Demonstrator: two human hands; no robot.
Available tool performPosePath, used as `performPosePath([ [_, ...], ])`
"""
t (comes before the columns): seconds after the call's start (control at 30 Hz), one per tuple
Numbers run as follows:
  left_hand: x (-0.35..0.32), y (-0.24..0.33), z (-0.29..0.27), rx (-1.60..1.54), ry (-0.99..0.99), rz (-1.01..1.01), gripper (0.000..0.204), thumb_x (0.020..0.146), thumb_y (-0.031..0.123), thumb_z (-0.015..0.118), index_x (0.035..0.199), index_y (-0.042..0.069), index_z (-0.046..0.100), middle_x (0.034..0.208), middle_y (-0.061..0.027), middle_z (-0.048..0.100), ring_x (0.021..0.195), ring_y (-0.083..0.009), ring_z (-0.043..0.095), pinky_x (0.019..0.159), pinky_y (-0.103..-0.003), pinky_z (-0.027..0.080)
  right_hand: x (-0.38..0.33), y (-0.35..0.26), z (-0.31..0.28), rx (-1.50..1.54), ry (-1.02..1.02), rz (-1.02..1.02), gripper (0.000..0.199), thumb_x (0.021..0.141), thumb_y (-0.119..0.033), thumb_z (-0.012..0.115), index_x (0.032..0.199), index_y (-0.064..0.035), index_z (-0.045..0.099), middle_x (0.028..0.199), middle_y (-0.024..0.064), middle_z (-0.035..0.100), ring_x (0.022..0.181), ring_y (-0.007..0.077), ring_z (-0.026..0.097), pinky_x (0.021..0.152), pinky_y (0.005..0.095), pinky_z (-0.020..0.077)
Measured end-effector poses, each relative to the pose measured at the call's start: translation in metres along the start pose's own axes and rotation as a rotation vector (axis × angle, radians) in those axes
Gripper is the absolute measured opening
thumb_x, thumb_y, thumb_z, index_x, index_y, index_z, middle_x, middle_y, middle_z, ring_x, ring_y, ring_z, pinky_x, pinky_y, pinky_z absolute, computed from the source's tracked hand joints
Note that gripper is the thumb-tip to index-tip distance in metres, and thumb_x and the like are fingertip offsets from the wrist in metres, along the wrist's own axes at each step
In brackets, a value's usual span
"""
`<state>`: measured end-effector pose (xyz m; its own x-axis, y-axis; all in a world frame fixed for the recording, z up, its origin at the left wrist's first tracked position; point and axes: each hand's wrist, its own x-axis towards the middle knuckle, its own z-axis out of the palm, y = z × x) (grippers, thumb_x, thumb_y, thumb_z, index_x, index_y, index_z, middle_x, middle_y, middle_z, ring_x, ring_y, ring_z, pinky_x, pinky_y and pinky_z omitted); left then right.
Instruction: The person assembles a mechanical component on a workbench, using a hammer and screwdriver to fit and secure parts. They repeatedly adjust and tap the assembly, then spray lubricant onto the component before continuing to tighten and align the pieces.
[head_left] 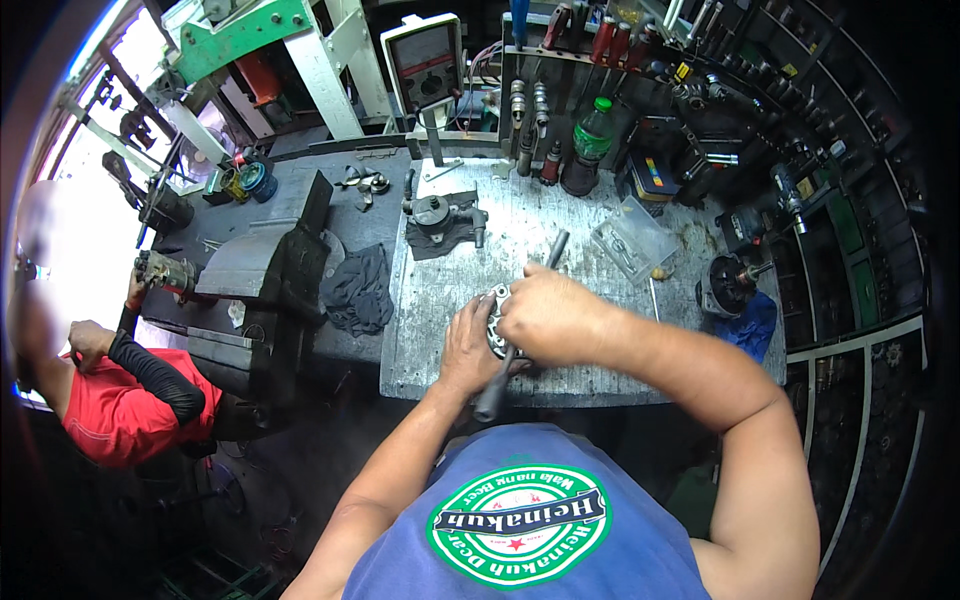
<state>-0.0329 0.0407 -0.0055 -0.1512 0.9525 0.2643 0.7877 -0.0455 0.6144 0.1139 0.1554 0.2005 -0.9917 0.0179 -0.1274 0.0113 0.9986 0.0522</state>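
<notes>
Near the front edge of the metal-topped workbench point(420, 340), as seen from the head camera, a round metal part point(496, 336) is clasped by the left hand point(469, 346), its fingers curved along the left side. Above the part, a long dark bar point(494, 388) is gripped in the closed right hand point(548, 314); where the bar meets the part is hidden by that fist. Beyond the right hand, small pale pieces, too blurred to be named, are held in a clear plastic tray point(652, 238). A green bottle point(593, 132) with a green cap is stood farther back, its contents not discernible, beside a dark box point(650, 180). On the left bench, a blue can point(259, 183) is placed next to a yellowish container point(233, 186); what is inside them cannot be told. At the far left, a metal cylinder point(168, 272) is held by a co-worker point(135, 405) in a red shirt. A blue plastic bag point(752, 332) is spread beneath a dark machine part point(728, 284) on the right.
</notes>
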Motion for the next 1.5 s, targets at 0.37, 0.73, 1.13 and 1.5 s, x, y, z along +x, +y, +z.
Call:
performPosePath([
  [0.37, 0.000, 0.011, -0.021, -0.139, -0.143, -0.150, 0.139, 0.063, 0.041, 0.105, 0.171, 0.003, 0.025, 0.168, -0.0232, 0.042, 0.156, -0.0421, 0.040, 0.131, -0.050, 0.036, 0.011, 0.044, -0.001, -0.062, 0.133, -0.224, 0.008, 0.086, -0.023, 0.075, 0.086, -0.0178, 0.082, 0.085, -0.0038, 0.074, 0.094, 0.0194, 0.069, 0.093, 0.0405, 0.0473],
  [0.73, 0.009, 0.018, -0.017, -0.097, -0.175, -0.159, 0.123, 0.063, 0.044, 0.104, 0.158, 0.000, 0.040, 0.155, -0.0224, 0.051, 0.149, -0.0413, 0.047, 0.127, -0.050, 0.040, 0.048, 0.035, -0.019, -0.243, 0.046, -0.557, 0.011, 0.083, -0.025, 0.077, 0.077, -0.0198, 0.085, 0.091, -0.0043, 0.078, 0.105, 0.0177, 0.068, 0.112, 0.0400, 0.0414],
  [1.13, 0.013, 0.028, -0.030, -0.096, -0.272, -0.240, 0.128, 0.062, 0.048, 0.104, 0.164, 0.004, 0.039, 0.167, -0.0221, 0.042, 0.157, -0.0411, 0.039, 0.131, -0.051, 0.033, 0.054, 0.042, -0.011, -0.085, -0.267, -0.195, 0.014, 0.082, -0.020, 0.078, 0.086, -0.0080, 0.084, 0.086, 0.0160, 0.081, 0.084, 0.0305, 0.082, 0.080, 0.0494, 0.0624],
  [1.5, 0.017, 0.021, -0.023, -0.126, -0.314, -0.187, 0.114, 0.062, 0.060, 0.101, 0.150, 0.003, 0.055, 0.146, -0.0233, 0.059, 0.140, -0.0436, 0.054, 0.118, -0.055, 0.044, 0.050, 0.002, 0.030, 0.096, 0.308, 0.329, 0.013, 0.079, -0.018, 0.074, 0.080, -0.0061, 0.079, 0.078, 0.0142, 0.079, 0.070, 0.0315, 0.080, 0.062, 0.0471, 0.0631],
])
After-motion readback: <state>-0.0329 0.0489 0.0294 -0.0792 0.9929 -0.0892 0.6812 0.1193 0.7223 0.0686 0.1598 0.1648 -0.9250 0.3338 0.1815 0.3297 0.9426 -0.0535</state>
